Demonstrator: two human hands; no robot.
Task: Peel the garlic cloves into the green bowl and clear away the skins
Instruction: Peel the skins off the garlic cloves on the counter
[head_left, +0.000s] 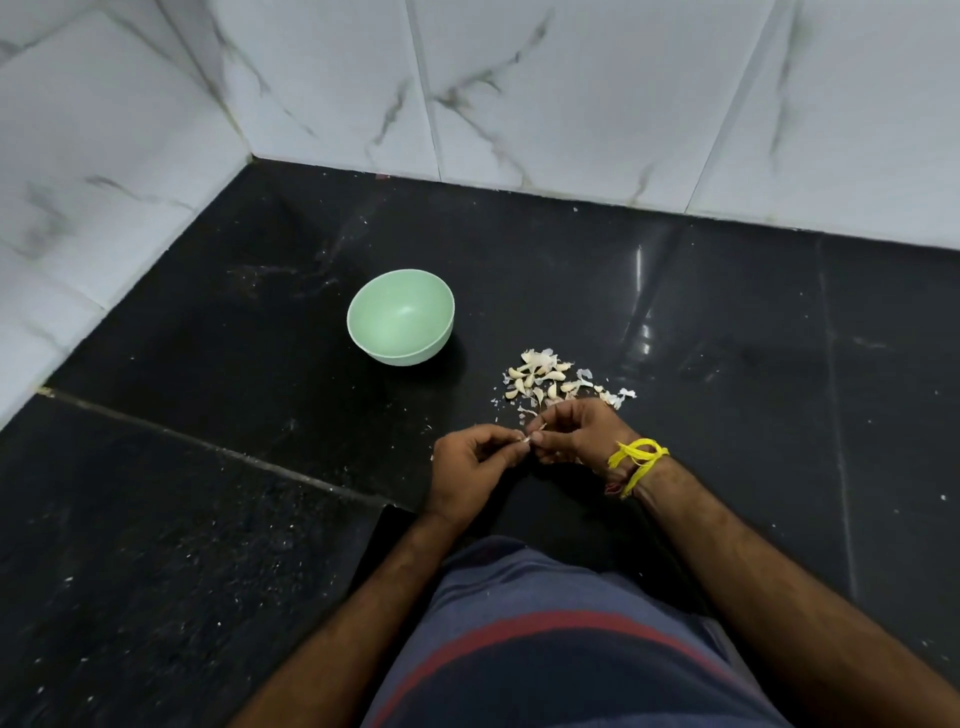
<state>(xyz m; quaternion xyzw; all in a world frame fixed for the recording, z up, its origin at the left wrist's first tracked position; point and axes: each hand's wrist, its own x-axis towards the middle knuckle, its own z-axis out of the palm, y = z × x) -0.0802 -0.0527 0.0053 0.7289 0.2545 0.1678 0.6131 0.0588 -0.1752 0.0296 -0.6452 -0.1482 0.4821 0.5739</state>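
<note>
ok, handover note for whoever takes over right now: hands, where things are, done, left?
Left hand and right hand meet above the black counter, both pinching one garlic clove between the fingertips, mid-peel.
Green bowl stands upright beyond the hands, to the left; it looks empty.
Pile of cloves lies on the counter just beyond the right hand, mixed with loose skins.
Done: seemingly only some loose skin shed; no clove in the bowl.
Left: finish this clove, peel the pile into the bowl, clear away the skins.
</note>
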